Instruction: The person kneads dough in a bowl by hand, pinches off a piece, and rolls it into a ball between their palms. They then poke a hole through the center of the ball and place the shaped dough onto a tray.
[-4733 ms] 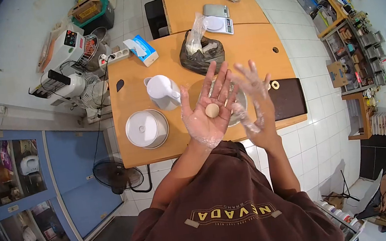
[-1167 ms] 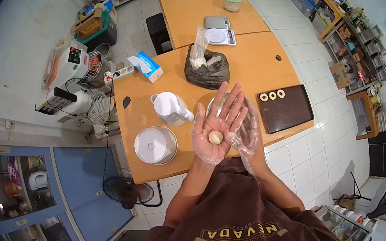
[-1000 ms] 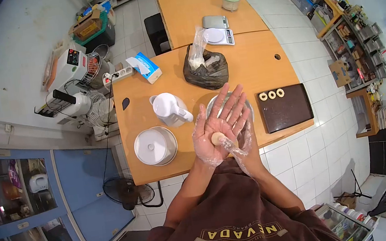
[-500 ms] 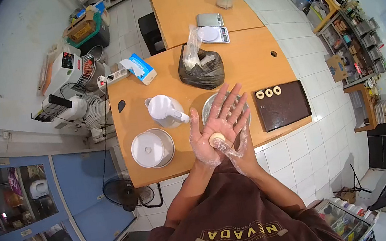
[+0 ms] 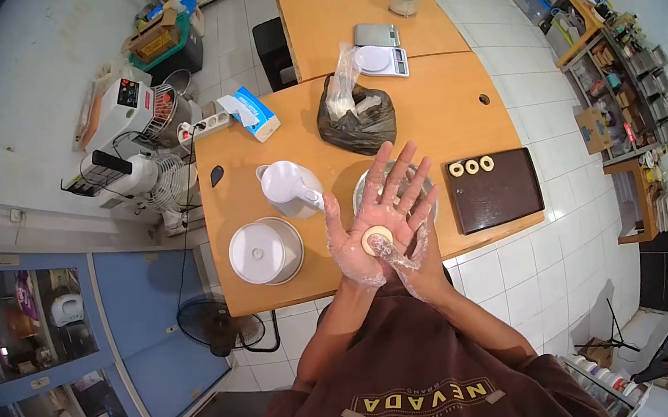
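Note:
My left hand is palm up with its fingers spread wide. On its palm lies a small round of pale dough. One digit of my right hand, apparently the thumb, presses into the middle of the dough, which shows as a ring around its tip. The other fingers of my right hand are mostly hidden behind the left. White flour or dough residue coats both hands. Beyond them, a metal bowl is largely covered by my left hand. To the right, three dough rings sit along the far edge of a dark baking tray.
Left of my hands stand a white pitcher and a lidded white tub. Farther back are a black plastic bag, a tissue box and a white kitchen scale. A black fan stands below the table's left edge.
The digit of my right hand has moved from the dough's near edge onto its middle. The dough looks wider and flatter. The whole view has shifted slightly.

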Action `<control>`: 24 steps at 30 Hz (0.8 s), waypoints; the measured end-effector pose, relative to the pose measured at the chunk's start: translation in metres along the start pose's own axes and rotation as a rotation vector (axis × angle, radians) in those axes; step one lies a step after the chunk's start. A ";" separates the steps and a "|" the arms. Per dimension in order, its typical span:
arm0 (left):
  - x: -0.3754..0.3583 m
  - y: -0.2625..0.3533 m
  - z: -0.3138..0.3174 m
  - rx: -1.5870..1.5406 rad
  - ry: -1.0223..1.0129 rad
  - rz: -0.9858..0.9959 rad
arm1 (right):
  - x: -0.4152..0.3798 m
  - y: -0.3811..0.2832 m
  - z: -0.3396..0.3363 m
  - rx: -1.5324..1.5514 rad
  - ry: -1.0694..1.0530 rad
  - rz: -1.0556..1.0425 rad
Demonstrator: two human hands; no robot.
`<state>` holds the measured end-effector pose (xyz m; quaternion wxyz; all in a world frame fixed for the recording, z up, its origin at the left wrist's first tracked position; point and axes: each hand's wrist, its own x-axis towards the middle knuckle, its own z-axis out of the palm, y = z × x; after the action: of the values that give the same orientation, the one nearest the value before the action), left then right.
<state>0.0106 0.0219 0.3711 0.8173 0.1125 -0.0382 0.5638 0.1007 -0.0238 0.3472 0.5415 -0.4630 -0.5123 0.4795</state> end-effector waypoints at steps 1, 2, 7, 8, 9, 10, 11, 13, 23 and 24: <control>0.001 0.000 0.000 0.004 0.001 0.000 | 0.001 0.000 -0.001 0.006 0.001 -0.003; 0.002 -0.001 0.000 -0.018 0.018 -0.005 | 0.001 0.001 -0.002 0.018 0.007 0.006; 0.015 -0.007 -0.004 -0.077 0.110 -0.002 | 0.004 0.005 -0.011 0.217 0.149 0.083; 0.017 -0.009 -0.006 -0.092 0.122 0.005 | 0.006 0.006 -0.018 0.167 0.150 0.031; 0.020 -0.010 -0.009 -0.108 0.133 0.012 | 0.009 0.008 -0.030 0.115 0.152 -0.023; 0.023 -0.011 -0.011 -0.123 0.142 0.017 | 0.013 0.009 -0.041 0.062 0.154 -0.079; 0.025 -0.013 -0.014 -0.105 0.134 0.002 | 0.016 0.006 -0.050 -0.243 0.193 -0.193; 0.031 -0.020 -0.017 -0.071 0.117 -0.030 | 0.022 -0.004 -0.067 -0.491 0.125 -0.322; 0.061 -0.073 -0.027 0.115 0.263 -0.018 | 0.037 -0.014 -0.124 -0.664 -0.066 -0.361; 0.064 -0.075 -0.031 0.158 0.278 -0.014 | 0.039 -0.014 -0.129 -0.646 -0.080 -0.352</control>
<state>0.1013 0.0615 0.3424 0.8074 0.0976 0.1208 0.5693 0.2306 0.0121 0.3590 0.4214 -0.4958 -0.7297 0.2103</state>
